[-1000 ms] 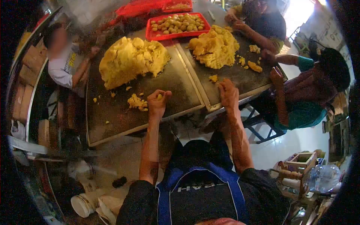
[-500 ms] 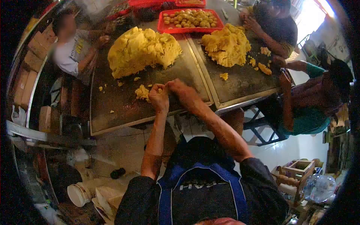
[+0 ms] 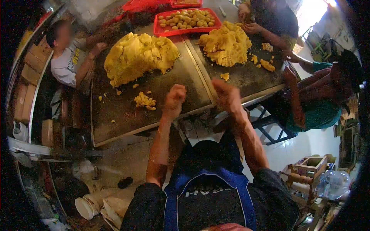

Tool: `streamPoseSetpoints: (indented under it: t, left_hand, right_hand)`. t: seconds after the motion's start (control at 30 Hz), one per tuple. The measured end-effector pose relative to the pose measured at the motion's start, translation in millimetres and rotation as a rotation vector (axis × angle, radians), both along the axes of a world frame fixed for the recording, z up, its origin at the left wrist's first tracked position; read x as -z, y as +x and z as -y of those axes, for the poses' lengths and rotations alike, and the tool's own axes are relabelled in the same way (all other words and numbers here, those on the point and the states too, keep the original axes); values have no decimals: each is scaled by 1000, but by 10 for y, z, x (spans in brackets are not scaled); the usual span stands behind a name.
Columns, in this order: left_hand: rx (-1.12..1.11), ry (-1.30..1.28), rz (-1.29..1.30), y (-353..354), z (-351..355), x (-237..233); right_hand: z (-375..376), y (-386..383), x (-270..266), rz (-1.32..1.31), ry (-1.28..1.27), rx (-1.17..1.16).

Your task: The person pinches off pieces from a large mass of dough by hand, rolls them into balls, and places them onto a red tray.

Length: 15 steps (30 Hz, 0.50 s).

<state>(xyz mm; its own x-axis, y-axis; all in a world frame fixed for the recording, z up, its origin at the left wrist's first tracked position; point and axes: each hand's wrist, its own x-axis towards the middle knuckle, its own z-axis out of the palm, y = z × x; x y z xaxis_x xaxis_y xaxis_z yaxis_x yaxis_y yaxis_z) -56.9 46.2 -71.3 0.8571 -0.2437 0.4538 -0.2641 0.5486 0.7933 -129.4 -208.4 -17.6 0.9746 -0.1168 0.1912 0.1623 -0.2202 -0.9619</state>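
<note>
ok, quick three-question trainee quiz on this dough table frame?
1. True or false: the red tray holds small dough balls.
2. The small crumbly heap lies: A) on the table near the left hand; B) in the tray; C) on the floor.
3. How many large dough mounds sit on the metal table?
Key: 1 true; 2 A; 3 two.

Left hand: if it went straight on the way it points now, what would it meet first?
Likely the bare metal tray just beyond the left hand, then the right edge of the big dough mound; its height over the tray is unclear.
</note>
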Motion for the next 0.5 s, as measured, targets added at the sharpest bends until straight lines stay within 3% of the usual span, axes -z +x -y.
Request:
streamPoseSetpoints:
  t: [0.03, 0.07, 0.1, 0.17, 0.2, 0.27, 0.4, 0.47, 0.5]
  left_hand:
    - [-195, 390, 301, -97, 117, -241]
    - [-388, 788, 591, -201, 178, -344]
    - [-391, 798, 581, -228, 199, -326]
    - [-248, 798, 371, -185, 245, -319]
    - [-241, 802, 374, -202, 264, -363]
    - [-421, 929, 434, -247, 291, -445]
    - [-362, 1019, 407, -260, 292, -581]
    - [-99, 942, -42, -337, 268, -865]
    - [-94, 950, -45, -310, 242, -805]
  right_hand:
    - [113, 36, 143, -8, 493, 118]
    - [342, 117, 269, 185, 232, 210]
    - [553, 206, 345, 377, -32, 295]
    - [704, 96, -46, 259, -271, 477]
    - [789, 98, -14, 256, -267, 484]
    - [946, 124, 107, 137, -469, 603]
    - [925, 154, 184, 272, -378, 561]
    - [936, 129, 132, 215, -423, 575]
    - [945, 122, 137, 163, -473, 582]
